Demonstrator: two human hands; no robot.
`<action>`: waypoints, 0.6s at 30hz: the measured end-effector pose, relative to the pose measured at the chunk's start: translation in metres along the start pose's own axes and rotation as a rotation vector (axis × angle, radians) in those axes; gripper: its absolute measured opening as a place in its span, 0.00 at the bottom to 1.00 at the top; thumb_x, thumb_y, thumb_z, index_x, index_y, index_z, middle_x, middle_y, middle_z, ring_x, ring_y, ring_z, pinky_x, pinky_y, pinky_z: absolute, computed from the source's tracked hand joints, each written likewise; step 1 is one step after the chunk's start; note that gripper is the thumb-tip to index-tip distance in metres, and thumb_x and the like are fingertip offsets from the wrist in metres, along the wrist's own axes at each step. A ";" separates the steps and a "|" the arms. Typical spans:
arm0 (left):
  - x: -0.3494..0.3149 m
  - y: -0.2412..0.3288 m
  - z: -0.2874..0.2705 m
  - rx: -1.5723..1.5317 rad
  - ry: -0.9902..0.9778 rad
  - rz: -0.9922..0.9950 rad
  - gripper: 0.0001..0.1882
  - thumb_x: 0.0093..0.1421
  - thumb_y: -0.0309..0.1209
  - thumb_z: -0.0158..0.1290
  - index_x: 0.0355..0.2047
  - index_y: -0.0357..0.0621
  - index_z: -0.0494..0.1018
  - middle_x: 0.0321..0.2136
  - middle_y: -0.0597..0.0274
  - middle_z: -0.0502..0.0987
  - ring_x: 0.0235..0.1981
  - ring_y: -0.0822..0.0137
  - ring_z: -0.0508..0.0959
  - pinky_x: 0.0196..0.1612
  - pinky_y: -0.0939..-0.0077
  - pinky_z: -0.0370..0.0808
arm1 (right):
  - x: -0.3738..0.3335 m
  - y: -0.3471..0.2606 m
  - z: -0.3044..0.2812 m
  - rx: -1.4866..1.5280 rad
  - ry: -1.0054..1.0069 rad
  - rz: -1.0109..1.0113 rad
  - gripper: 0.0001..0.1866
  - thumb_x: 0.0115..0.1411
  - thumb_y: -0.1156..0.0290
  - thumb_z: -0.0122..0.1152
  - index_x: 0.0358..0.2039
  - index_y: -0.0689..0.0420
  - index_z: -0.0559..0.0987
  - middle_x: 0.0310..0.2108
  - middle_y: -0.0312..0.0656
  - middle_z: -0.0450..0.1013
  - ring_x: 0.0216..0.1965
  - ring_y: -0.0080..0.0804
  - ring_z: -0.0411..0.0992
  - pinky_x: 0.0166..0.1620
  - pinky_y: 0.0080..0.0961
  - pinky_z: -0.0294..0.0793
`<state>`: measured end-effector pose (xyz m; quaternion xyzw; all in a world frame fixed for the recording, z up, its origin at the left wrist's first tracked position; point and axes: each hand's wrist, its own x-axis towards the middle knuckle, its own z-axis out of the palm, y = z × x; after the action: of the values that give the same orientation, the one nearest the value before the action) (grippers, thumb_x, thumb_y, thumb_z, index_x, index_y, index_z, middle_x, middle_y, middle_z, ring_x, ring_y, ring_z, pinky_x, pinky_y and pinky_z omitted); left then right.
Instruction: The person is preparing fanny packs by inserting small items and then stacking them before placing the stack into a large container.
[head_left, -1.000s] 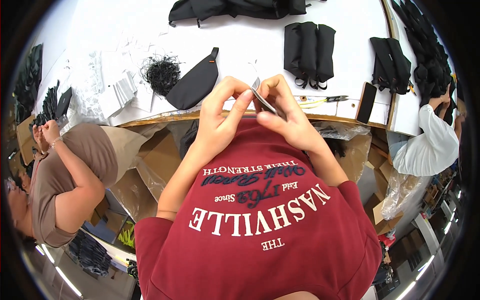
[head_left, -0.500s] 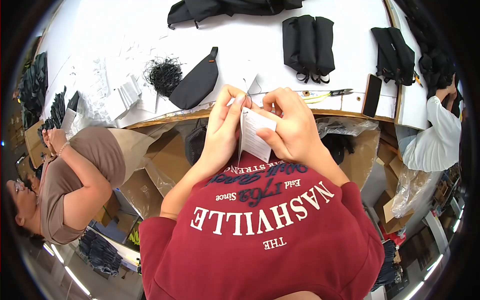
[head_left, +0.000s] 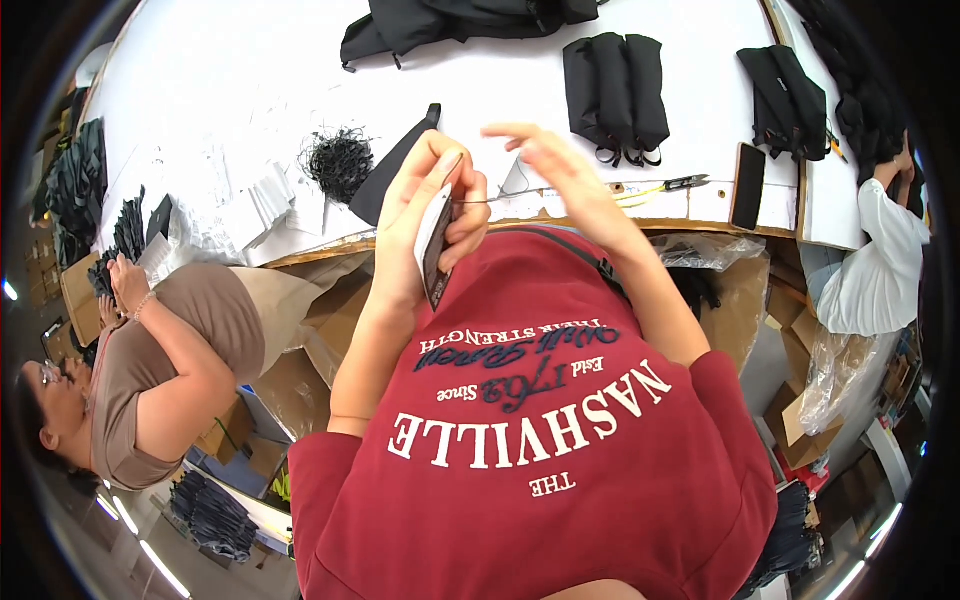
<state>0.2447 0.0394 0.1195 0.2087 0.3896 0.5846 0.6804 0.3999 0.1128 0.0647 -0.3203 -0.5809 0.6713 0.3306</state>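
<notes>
My left hand [head_left: 432,200] is closed on hang tags [head_left: 435,245], white on one side and dark on the other, held edge-on above the table's front edge. A thin dark cord [head_left: 476,202] runs from the tags past my fingers to the right. To the right of it, my right hand [head_left: 570,185] is raised and open, its fingers stretched out. Just behind my left hand lies a flat black pouch [head_left: 392,170], partly covered by it. A tangled heap of black cords [head_left: 338,163] sits left of the pouch.
White paper slips [head_left: 262,205] lie at the left. Black bags [head_left: 615,90] stand at the back, with yellow-handled snips [head_left: 665,187] and a phone [head_left: 747,188] at the front right. Co-workers are at the left [head_left: 170,380] and right [head_left: 865,265]. Cardboard boxes [head_left: 735,330] stand below the table edge.
My right hand has let go of the white tag and moved up and away, fingers opening. My left hand has moved left and turned the tags edge-on.
</notes>
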 end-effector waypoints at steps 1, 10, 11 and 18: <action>0.001 0.001 -0.001 -0.004 -0.004 0.000 0.12 0.68 0.36 0.39 0.30 0.42 0.60 0.13 0.67 0.57 0.10 0.81 0.53 0.12 0.88 0.51 | 0.002 0.009 0.008 0.076 -0.122 0.063 0.20 0.68 0.60 0.39 0.47 0.60 0.73 0.42 0.41 0.72 0.44 0.27 0.67 0.52 0.24 0.63; -0.002 0.003 -0.018 -0.051 -0.076 -0.064 0.11 0.68 0.35 0.39 0.30 0.43 0.60 0.14 0.67 0.60 0.09 0.80 0.56 0.15 0.86 0.56 | 0.001 0.043 0.016 0.515 -0.375 0.455 0.18 0.68 0.57 0.42 0.46 0.58 0.70 0.26 0.32 0.65 0.27 0.19 0.63 0.34 0.16 0.65; -0.002 0.002 -0.017 -0.052 -0.077 -0.062 0.11 0.68 0.35 0.39 0.30 0.43 0.60 0.14 0.67 0.60 0.09 0.80 0.56 0.15 0.86 0.56 | 0.002 0.039 0.015 0.565 -0.302 0.463 0.17 0.68 0.58 0.42 0.47 0.58 0.69 0.23 0.29 0.60 0.24 0.16 0.58 0.29 0.14 0.60; -0.001 -0.014 -0.023 0.714 0.109 0.165 0.08 0.67 0.31 0.44 0.32 0.39 0.65 0.22 0.68 0.68 0.23 0.82 0.64 0.27 0.86 0.62 | 0.015 0.025 -0.004 0.499 -0.008 0.291 0.17 0.65 0.69 0.44 0.53 0.62 0.67 0.20 0.27 0.54 0.19 0.14 0.51 0.25 0.11 0.52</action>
<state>0.2355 0.0310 0.0951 0.4322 0.5867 0.4749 0.4934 0.3930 0.1243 0.0392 -0.3064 -0.3471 0.8350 0.2973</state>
